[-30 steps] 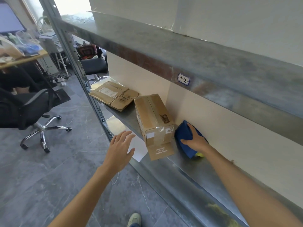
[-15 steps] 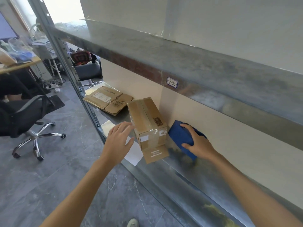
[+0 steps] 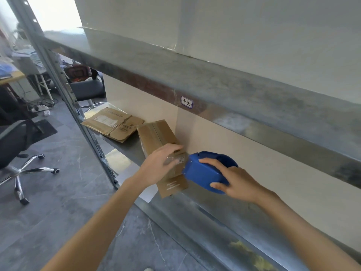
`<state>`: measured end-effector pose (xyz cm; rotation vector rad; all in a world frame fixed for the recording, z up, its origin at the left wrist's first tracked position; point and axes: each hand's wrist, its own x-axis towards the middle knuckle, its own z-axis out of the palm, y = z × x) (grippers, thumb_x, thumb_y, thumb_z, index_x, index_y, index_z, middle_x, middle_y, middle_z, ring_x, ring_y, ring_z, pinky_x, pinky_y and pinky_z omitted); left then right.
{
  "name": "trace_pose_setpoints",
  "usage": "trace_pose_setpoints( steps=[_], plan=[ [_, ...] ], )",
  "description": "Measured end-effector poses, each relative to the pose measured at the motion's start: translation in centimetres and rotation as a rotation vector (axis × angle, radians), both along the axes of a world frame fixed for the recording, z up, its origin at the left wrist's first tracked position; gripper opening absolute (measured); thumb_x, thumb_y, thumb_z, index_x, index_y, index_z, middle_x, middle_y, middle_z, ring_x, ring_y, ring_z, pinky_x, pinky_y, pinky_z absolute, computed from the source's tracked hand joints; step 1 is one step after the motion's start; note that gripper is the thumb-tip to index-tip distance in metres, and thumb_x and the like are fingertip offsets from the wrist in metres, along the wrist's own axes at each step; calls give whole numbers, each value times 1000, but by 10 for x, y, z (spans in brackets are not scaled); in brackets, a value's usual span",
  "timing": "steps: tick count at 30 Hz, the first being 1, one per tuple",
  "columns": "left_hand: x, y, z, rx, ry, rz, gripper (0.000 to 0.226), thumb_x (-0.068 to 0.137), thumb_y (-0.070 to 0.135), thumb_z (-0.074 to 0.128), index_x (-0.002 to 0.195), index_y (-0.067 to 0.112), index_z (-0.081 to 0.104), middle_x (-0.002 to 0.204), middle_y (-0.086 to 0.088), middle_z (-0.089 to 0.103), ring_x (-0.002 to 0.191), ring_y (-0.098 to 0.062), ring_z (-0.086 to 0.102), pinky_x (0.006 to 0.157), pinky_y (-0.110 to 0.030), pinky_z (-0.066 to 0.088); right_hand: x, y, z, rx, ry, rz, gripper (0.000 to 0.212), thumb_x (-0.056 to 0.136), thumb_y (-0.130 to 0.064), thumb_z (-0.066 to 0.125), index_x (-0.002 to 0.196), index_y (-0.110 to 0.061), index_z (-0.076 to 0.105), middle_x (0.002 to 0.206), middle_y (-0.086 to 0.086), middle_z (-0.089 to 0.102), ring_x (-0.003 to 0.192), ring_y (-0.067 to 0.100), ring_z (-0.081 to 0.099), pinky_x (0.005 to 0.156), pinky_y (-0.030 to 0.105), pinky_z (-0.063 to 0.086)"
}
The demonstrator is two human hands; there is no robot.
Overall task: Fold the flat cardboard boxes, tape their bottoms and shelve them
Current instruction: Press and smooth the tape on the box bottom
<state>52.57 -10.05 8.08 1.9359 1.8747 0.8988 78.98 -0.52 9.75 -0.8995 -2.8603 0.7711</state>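
- Grey tiled floor (image 3: 58, 192) at far left, with a black swivel chair (image 3: 15, 141) on it and a cluttered desk (image 3: 11, 77) behind.
- Metal upright (image 3: 78, 106) of the rack runs down left of centre.
- Flat boxes (image 3: 111, 124) lie stacked at the left end of the lower shelf (image 3: 195, 212), well apart from your hands.
- Folded box (image 3: 156, 133) sits on the same shelf just right of them, long side close to the beige back wall (image 3: 224, 153); its loose flap (image 3: 172, 184) hangs over the shelf's front edge.
- Your left hand (image 3: 158, 167) rests on the box's near end, fingers nearly straight across it, reaching to the top edge; something clear and shiny shows at the fingertips, cannot tell whether it is pinched.
- Blue dispenser (image 3: 203, 173) has its nose against that same end of the box, right of your left hand.
- Your right hand (image 3: 236, 180) grips the dispenser, fingers curled over the top, thumb on its near side.
- Label (image 3: 186, 102) is stuck on the upper shelf (image 3: 234, 90) edge above the box.
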Motion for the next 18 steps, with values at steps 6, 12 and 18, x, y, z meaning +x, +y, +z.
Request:
trace_pose_setpoints(
  steps=[6, 12, 18],
  plan=[
    [6, -1, 2, -82, 14, -132, 44, 98, 2, 52, 138, 21, 55, 138, 12, 56, 123, 7, 45, 101, -3, 26, -6, -16, 10, 107, -24, 91, 71, 97, -35, 56, 138, -66, 7, 101, -17, 56, 76, 13, 54, 72, 27, 43],
    [4, -7, 2, -81, -161, -86, 31, 91, -8, 55, 108, 12, 70, 108, 6, 70, 104, -4, 63, 97, -29, 50, -10, -18, 9, 151, -57, 137, 72, 97, -39, 53, 137, -67, 1, 112, -3, 63, 78, 18, 58, 73, 28, 45],
    [-2, -7, 1, -99, -176, -23, 24, 90, -5, 56, 100, 12, 69, 99, 6, 70, 94, -6, 63, 95, -37, 52, -18, -15, 9, 113, -49, 137, 68, 95, -46, 53, 140, -66, 6, 85, -2, 63, 60, 11, 51, 62, 23, 44]
  ],
)
